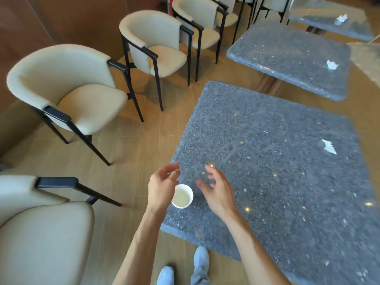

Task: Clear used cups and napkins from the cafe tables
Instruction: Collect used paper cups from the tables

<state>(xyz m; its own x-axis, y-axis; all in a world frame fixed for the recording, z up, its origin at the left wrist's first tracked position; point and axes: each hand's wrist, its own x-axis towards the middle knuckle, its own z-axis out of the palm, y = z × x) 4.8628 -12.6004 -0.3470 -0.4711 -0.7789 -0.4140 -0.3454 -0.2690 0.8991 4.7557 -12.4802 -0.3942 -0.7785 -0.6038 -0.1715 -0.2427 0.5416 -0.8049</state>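
A white paper cup (182,196) with pale liquid stands near the left edge of the nearest dark speckled table (267,192). My left hand (162,186) hovers just left of the cup with relaxed, spread fingers and holds nothing. My right hand (218,190) hangs over the table just right of the cup, also with loose fingers and empty. A crumpled white napkin (329,147) lies at the far right of this table. Another napkin (331,64) lies on the second table (287,58), and a third napkin (341,19) on the farthest table (329,23).
Cream chairs with black frames line the left side: one at the bottom left (41,227), one further back (67,89), more behind (156,44). A strip of wooden floor (131,153) runs between chairs and tables. My shoes (185,268) show at the bottom.
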